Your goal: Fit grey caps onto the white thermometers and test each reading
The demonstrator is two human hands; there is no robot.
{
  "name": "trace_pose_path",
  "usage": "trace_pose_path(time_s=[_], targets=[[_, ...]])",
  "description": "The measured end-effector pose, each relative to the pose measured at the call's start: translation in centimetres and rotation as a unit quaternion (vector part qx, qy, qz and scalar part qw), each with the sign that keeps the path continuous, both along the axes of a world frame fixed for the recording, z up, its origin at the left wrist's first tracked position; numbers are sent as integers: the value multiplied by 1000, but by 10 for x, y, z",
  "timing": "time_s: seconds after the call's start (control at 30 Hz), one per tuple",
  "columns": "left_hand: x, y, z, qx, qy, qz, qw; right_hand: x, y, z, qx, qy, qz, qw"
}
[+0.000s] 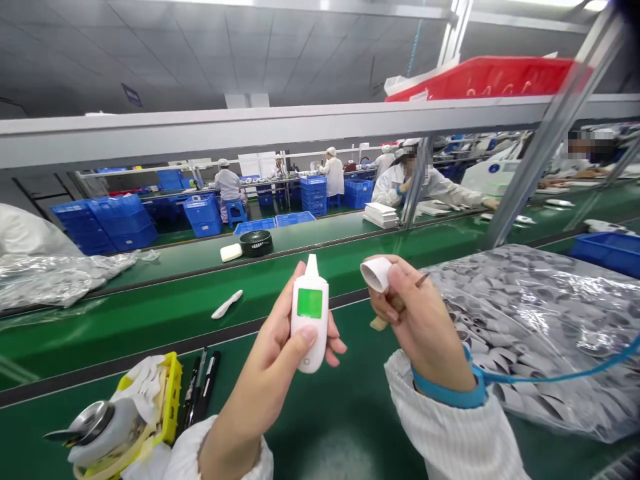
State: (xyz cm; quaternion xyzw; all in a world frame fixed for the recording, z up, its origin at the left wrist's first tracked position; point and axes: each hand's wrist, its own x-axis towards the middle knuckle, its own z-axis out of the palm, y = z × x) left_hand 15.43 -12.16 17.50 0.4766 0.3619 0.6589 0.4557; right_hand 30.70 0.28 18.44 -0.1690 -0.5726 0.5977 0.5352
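Note:
My left hand [277, 353] is closed around a white ear thermometer [310, 305], its thumb on the front below a lit green screen. The thermometer stands upright, probe tip pointing up. To its right, my right hand [425, 313] pinches a hollow white cap [376, 273] between thumb and fingers, the open end facing the thermometer. The two parts are apart. A thin brownish stick-like item also sits in the right hand's curled fingers; its kind is unclear. A blue wrist strap [450, 392] with a cord circles the right wrist.
Right of me lies a clear plastic bag [545, 320] full of white caps. At lower left are a yellow basket [173, 400], a metal-topped bottle [107, 427] and pens [203, 390]. A white piece [227, 304] lies on the green belt [170, 313]. A co-worker [395, 183] sits across.

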Motion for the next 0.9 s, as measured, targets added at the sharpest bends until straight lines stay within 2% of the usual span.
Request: trace_pose_path(time_s=[0.17,0.3,0.43,0.53,0.67,0.77,0.9], targets=[[8,1,-4,-70,45,6,997,-11,-3,-5,-19,42,-3,999],[13,7,-13,-72,119,44,989,-18,-7,-9,6,34,-6,999],[16,10,-19,-60,171,95,979,-15,-9,-7,100,-19,7,995],[17,11,-20,-64,172,111,977,-13,-6,-7,157,-77,2,985],[16,11,-21,-64,174,108,977,-15,-3,-12,146,-22,-13,989],[16,10,-22,-57,187,113,974,-18,-4,-14,139,-23,4,990],[17,8,-24,-51,183,120,974,-21,-11,-14,139,-36,-36,989]])
